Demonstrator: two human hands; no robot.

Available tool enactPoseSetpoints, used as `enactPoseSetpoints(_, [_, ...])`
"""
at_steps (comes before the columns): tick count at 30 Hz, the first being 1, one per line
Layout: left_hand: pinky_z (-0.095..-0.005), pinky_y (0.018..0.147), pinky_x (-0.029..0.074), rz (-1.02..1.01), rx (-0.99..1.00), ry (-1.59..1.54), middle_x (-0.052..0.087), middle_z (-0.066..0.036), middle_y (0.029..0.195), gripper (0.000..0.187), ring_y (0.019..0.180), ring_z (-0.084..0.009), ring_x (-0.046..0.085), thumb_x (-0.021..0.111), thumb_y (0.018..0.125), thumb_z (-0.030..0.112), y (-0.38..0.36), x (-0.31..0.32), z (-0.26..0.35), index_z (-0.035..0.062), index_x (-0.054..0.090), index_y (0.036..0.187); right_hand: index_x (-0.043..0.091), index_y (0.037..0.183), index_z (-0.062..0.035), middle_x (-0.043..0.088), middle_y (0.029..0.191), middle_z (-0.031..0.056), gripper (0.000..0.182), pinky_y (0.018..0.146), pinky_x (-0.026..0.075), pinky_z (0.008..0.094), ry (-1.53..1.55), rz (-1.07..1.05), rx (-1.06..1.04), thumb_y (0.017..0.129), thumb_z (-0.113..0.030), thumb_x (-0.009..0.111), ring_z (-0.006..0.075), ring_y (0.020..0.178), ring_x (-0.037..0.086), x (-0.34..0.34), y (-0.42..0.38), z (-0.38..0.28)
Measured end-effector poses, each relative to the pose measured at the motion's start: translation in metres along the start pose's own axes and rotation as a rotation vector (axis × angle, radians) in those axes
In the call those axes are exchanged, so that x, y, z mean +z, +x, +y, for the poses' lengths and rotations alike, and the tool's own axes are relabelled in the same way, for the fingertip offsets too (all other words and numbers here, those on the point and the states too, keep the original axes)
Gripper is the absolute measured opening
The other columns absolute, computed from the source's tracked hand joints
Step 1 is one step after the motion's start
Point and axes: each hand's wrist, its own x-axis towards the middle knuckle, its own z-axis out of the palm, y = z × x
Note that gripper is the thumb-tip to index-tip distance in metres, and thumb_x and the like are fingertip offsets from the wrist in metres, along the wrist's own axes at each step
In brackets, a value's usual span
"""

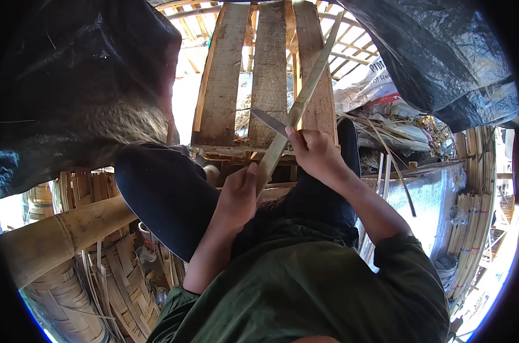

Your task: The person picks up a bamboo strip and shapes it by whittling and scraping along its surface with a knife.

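A long bamboo strip (309,90) runs slantwise from my lap up over the plank bench (269,68). My left hand (240,191) is closed around its lower end, thumb lying along it. Higher up, my right hand (318,153) is closed on a knife (269,122), whose handle is hidden inside the fist. The knife's blade crosses the strip and points up and to the left. It appears to touch the strip just below a node.
A thick bamboo pole (71,231) lies at the left, above woven bamboo (62,303). Dark plastic sheeting (82,74) hangs at both upper sides. Bundled bamboo strips (471,228) stand at the right. A printed sack (374,83) and loose slivers lie beyond the bench.
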Motion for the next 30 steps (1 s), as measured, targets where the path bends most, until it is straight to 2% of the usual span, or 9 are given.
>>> enactPoseSetpoints(5, [-0.0223,0.040,0.027,-0.007,-0.037,0.010,0.042,0.006,0.054,0.042,0.043,-0.0026,0.036,0.038,0.106,0.035,0.006,0.000,-0.005,0.0036,0.059,0.088,0.064,0.073,0.0030,0.055,0.052,0.0138,0.055,0.047,0.044,0.0377,0.050,0.119,0.175,0.101,-0.043,0.048,0.0182,0.046,0.054,-0.010,0.012,0.006])
enactPoseSetpoints(7, [-0.0226,0.038,0.027,-0.005,-0.034,0.017,0.042,0.005,0.053,0.044,0.041,-0.0031,0.037,0.038,0.106,0.036,0.010,-0.007,-0.007,0.0025,0.062,0.092,0.067,0.078,0.0012,0.056,0.053,0.0125,0.054,0.047,0.044,0.0365,0.062,-0.028,-0.072,0.101,-0.043,0.047,0.0175,0.047,0.055,0.012,-0.007,0.002])
enactPoseSetpoints(9, [-0.0225,0.036,0.026,0.004,-0.034,0.018,0.043,0.004,0.051,0.044,0.038,-0.0041,0.036,0.038,0.106,0.036,0.007,-0.003,-0.006,0.0017,0.063,0.093,0.070,0.085,0.0001,0.057,0.054,0.0115,0.049,0.044,0.043,0.0358,0.107,-0.173,0.059,0.102,-0.040,0.048,0.0171,0.047,0.054,-0.003,-0.006,-0.004])
enactPoseSetpoints(11, [-0.0224,0.034,0.026,0.015,-0.021,0.009,0.044,0.003,0.049,0.045,0.035,-0.0050,0.034,0.038,0.106,0.036,0.006,0.000,-0.007,0.0008,0.064,0.094,0.070,0.088,0.0007,0.056,0.055,0.0112,0.048,0.043,0.043,0.0353,0.115,0.075,0.162,0.102,-0.040,0.048,0.0175,0.047,0.055,-0.007,0.004,0.006])
enactPoseSetpoints(12, [-0.0224,0.034,0.026,0.014,-0.008,-0.007,0.044,0.003,0.049,0.045,0.035,-0.0050,0.034,0.038,0.106,0.036,0.008,-0.001,-0.008,0.0009,0.064,0.093,0.068,0.084,0.0007,0.055,0.053,0.0079,0.048,0.039,0.040,0.0324,-0.294,0.057,-0.268,0.103,-0.039,0.046,0.0144,0.045,0.053,0.016,0.002,0.026])
enactPoseSetpoints(13, [-0.0224,0.034,0.026,0.012,-0.001,-0.019,0.044,0.003,0.049,0.045,0.035,-0.0049,0.034,0.038,0.106,0.036,0.009,-0.002,-0.010,0.0009,0.064,0.093,0.068,0.084,0.0007,0.055,0.053,0.0079,0.048,0.039,0.040,0.0324,-0.291,0.061,-0.271,0.103,-0.039,0.046,0.0144,0.045,0.053,0.010,0.002,0.018])
enactPoseSetpoints(15, [-0.0225,0.034,0.026,0.017,-0.006,0.005,0.044,0.002,0.049,0.046,0.035,-0.0050,0.034,0.038,0.106,0.036,0.009,-0.001,-0.013,0.0008,0.064,0.093,0.066,0.081,-0.0008,0.057,0.056,0.0106,0.052,0.047,0.047,0.0374,-0.136,-0.248,0.016,0.104,-0.039,0.039,0.0241,0.046,0.057,-0.009,-0.007,-0.008])
enactPoseSetpoints(16, [-0.0225,0.034,0.026,0.025,-0.006,0.018,0.045,0.002,0.050,0.046,0.035,-0.0050,0.034,0.038,0.106,0.036,0.008,0.000,-0.014,0.0007,0.064,0.092,0.066,0.080,-0.0014,0.056,0.056,0.0108,0.053,0.054,0.050,0.0371,0.048,-0.111,0.178,0.104,-0.041,0.039,0.0260,0.047,0.058,-0.017,0.001,-0.009])
enactPoseSetpoints(30, [-0.0242,0.035,0.028,0.007,0.021,0.070,0.045,0.001,0.051,0.045,0.036,-0.0063,0.037,0.039,0.105,0.036,0.009,0.001,-0.010,-0.0009,0.064,0.095,0.064,0.072,0.0039,0.055,0.051,0.0175,0.057,0.054,0.050,0.0484,-0.030,-0.049,0.002,0.103,-0.039,0.043,0.0393,0.057,0.063,-0.002,-0.001,0.005])
